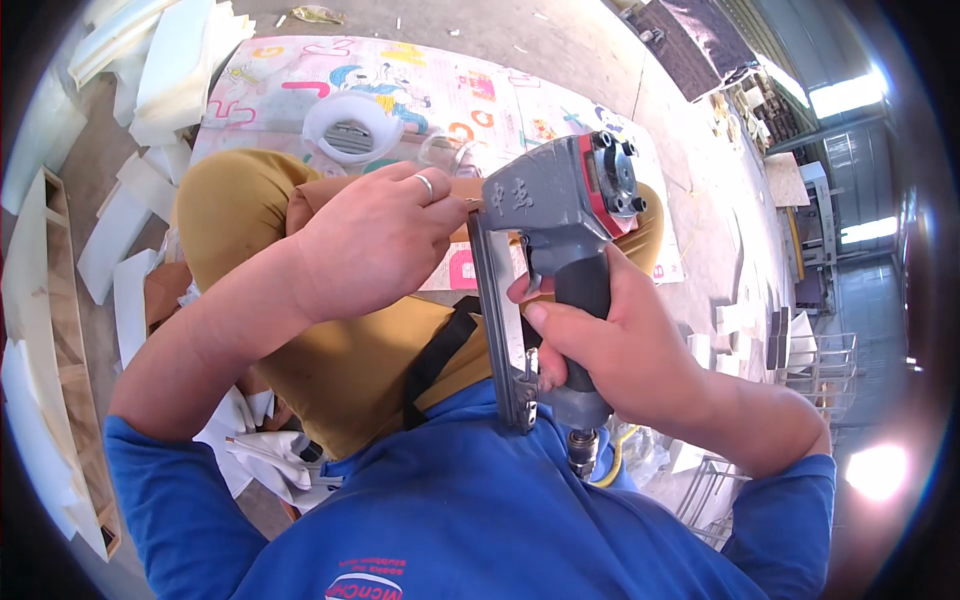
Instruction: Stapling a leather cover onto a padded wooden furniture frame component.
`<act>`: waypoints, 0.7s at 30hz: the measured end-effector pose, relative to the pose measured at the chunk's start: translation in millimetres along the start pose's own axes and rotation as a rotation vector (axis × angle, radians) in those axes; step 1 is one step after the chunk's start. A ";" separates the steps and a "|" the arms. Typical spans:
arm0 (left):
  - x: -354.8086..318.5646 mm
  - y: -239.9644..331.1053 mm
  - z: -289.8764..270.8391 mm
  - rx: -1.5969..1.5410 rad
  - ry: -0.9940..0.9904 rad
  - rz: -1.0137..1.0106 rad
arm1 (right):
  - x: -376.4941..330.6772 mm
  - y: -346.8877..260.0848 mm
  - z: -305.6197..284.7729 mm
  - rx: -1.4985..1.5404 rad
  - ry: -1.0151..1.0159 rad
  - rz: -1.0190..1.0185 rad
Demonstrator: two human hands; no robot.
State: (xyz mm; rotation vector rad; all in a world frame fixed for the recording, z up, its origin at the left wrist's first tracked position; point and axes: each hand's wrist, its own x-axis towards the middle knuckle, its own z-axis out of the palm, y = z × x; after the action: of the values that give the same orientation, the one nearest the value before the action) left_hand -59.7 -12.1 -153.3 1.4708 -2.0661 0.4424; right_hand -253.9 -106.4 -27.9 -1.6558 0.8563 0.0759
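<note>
The right hand (610, 345) is closed around the dark rubber grip of a grey pneumatic staple gun (560, 215), forefinger at the trigger side. The tool is held above the lap. An air fitting and yellow hose (607, 465) leave the base of the handle.

Handling, judged by appearance: metal body, rigid, likely heavy at the head; the rubber grip is the secure hold. The hose may drag on the handle.

The left hand (375, 235), with a ring on one finger, is curled at the nose of the tool, fingertips pinched on a brown piece (465, 190), stiffness not discernible.

Beyond: mustard-coloured trousers (340, 360), a patterned play mat (420, 85) on the floor and a white tape roll (350, 125).
</note>
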 end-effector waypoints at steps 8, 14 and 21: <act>-1.4 1.7 -13.4 0.012 -0.087 -0.033 | -12.9 2.1 -47.3 0.032 0.114 -0.107; 47.1 -1.3 -40.6 -0.098 -0.552 -0.391 | -30.9 16.2 -91.6 0.131 0.215 -0.218; 112.0 -53.2 9.9 -0.532 -0.958 -0.464 | -24.9 38.8 -101.9 0.216 0.153 -0.184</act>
State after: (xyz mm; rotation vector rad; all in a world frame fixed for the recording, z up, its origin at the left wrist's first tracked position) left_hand -39.4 -120.3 -95.3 1.9008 -2.0790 -1.1067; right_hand -333.9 -184.0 -18.5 -1.5420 0.7931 -0.2653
